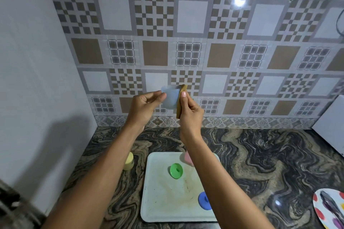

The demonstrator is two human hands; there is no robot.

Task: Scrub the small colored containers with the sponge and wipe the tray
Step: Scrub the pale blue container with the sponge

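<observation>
Stained tray (pixel 163 201), sponge (pixel 181 102) against pale container (pixel 170 97)

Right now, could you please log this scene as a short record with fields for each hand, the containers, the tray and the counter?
left hand: raised, gripping pale blue container
right hand: pressing brown sponge against that container's side
tray: white, stained, on marbled countertop
on tray: green container, blue container, pink container at far edge, partly hidden by right forearm
off tray: yellow container, on countertop to the left
lower right corner: spotted plate, partly cut off
</observation>
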